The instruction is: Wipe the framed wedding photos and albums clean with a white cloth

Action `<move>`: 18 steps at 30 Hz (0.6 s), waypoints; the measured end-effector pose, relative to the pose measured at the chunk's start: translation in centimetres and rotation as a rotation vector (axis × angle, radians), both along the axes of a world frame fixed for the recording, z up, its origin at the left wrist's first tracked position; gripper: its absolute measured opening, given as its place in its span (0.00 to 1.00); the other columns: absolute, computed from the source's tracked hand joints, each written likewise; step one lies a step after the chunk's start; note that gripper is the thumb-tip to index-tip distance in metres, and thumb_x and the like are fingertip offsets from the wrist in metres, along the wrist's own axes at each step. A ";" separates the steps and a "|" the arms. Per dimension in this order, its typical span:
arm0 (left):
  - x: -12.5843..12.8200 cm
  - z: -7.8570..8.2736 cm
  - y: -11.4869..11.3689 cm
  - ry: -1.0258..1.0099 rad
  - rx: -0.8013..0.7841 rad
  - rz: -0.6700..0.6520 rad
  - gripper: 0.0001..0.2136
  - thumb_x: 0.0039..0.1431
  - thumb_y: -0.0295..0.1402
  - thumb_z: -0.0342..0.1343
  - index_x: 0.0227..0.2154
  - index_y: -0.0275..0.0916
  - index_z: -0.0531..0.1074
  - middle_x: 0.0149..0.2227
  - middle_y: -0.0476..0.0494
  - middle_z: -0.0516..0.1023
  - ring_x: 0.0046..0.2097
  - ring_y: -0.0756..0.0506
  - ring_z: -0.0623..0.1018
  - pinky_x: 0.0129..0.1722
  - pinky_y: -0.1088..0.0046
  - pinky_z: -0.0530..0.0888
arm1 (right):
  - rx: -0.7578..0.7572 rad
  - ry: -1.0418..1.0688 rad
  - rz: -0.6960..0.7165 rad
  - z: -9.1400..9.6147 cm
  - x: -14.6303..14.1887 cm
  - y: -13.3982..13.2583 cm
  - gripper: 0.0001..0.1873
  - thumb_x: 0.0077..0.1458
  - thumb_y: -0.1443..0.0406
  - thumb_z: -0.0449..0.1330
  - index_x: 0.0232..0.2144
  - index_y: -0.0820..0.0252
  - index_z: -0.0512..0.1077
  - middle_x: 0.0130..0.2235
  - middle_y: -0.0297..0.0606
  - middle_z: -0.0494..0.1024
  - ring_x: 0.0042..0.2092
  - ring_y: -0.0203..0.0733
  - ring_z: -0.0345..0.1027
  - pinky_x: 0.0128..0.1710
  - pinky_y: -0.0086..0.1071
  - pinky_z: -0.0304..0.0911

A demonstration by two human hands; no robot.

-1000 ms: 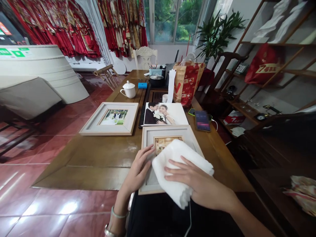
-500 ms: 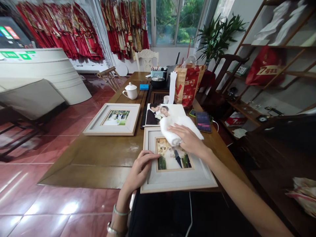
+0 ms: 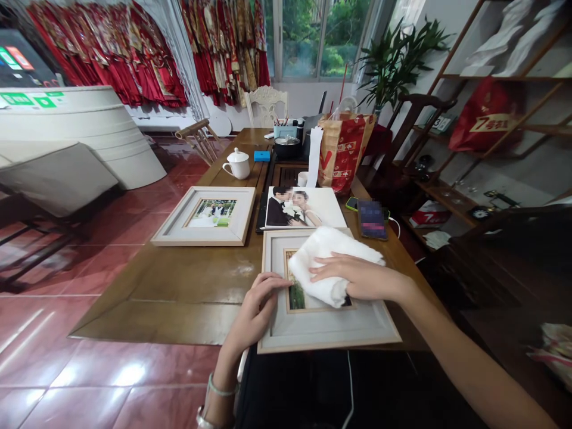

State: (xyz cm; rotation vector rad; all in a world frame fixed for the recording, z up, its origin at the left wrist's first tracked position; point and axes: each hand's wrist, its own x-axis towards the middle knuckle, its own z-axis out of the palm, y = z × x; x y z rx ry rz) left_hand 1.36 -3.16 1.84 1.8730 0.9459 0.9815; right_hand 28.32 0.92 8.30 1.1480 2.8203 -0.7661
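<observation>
A picture frame (image 3: 326,330) with a light wooden border and a wide pale mat lies at the table's front edge. My left hand (image 3: 257,310) grips its left side, with the forefinger stretched over the mat to the photo's edge. Under my right hand (image 3: 357,277) is a folded white cloth (image 3: 322,245), pressed onto the glass by bent fingers. The cloth hides most of the framed photo, leaving its left edge visible. Just behind lies an unframed print (image 3: 322,205) of a couple. To the left, a second picture frame (image 3: 177,221) lies flat.
The wooden table (image 3: 179,292) also bears a white lidded mug (image 3: 238,165), a small blue box (image 3: 261,156), a red-and-tan paper bag (image 3: 342,155) and a phone (image 3: 373,221). Shelves (image 3: 504,77) stand at the right. Red garments (image 3: 120,65) hang at the back left.
My right hand has slid the white cloth toward me and slightly right, over the framed photo. The print behind shows more fully. My left hand stays at the frame's left side.
</observation>
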 end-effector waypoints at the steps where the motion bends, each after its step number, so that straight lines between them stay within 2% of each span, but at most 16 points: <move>1: 0.0 0.0 0.0 0.001 0.005 -0.001 0.18 0.61 0.21 0.44 0.47 0.42 0.74 0.46 0.41 0.73 0.53 0.43 0.69 0.54 0.63 0.66 | 0.020 -0.016 -0.064 0.6 0.7 -0.2 0.41 0.39 0.80 0.48 0.54 0.50 0.71 0.59 0.30 0.71 0.63 0.47 0.58 0.63 0.45 0.52; 4: 0.0 -0.1 0.1 0.003 0.013 0.002 0.18 0.61 0.21 0.44 0.47 0.42 0.74 0.46 0.41 0.73 0.54 0.42 0.68 0.55 0.62 0.66 | 0.174 -0.049 -0.282 2.4 1.2 0.3 0.36 0.43 0.79 0.49 0.52 0.51 0.73 0.55 0.34 0.76 0.57 0.51 0.67 0.57 0.44 0.61; 6: 0.0 -0.2 0.2 0.003 0.015 0.005 0.18 0.61 0.21 0.44 0.47 0.42 0.74 0.47 0.41 0.73 0.54 0.42 0.68 0.56 0.61 0.65 | 0.299 -0.027 -0.341 3.1 0.1 1.4 0.36 0.44 0.80 0.49 0.54 0.55 0.71 0.56 0.37 0.74 0.58 0.50 0.66 0.58 0.44 0.60; 9: 0.0 -0.3 0.2 0.005 0.016 0.003 0.18 0.61 0.21 0.44 0.47 0.41 0.74 0.47 0.41 0.73 0.54 0.42 0.68 0.56 0.61 0.65 | 0.435 0.047 -0.274 2.2 -3.2 3.2 0.39 0.43 0.82 0.48 0.58 0.62 0.66 0.61 0.41 0.68 0.64 0.46 0.56 0.64 0.46 0.50; 13: -0.1 -0.2 0.1 0.013 0.008 0.013 0.17 0.60 0.21 0.45 0.46 0.41 0.74 0.47 0.40 0.72 0.54 0.42 0.68 0.56 0.61 0.65 | 0.459 0.052 0.001 -0.9 -7.3 4.7 0.43 0.42 0.84 0.48 0.61 0.58 0.61 0.66 0.38 0.58 0.68 0.44 0.45 0.66 0.49 0.41; 15: -0.1 -0.2 0.1 0.009 0.004 0.019 0.17 0.60 0.22 0.45 0.46 0.41 0.74 0.47 0.40 0.71 0.54 0.42 0.69 0.55 0.61 0.66 | 0.427 0.055 0.060 -2.1 -7.9 4.8 0.45 0.41 0.85 0.48 0.62 0.59 0.59 0.66 0.40 0.58 0.68 0.44 0.44 0.66 0.48 0.41; 18: -0.1 0.0 0.1 -0.006 -0.001 0.011 0.17 0.60 0.22 0.45 0.46 0.41 0.74 0.47 0.40 0.72 0.54 0.42 0.69 0.56 0.61 0.65 | 0.386 0.059 -0.009 -2.7 -6.8 4.5 0.46 0.40 0.84 0.48 0.62 0.58 0.59 0.65 0.39 0.60 0.68 0.43 0.45 0.66 0.49 0.42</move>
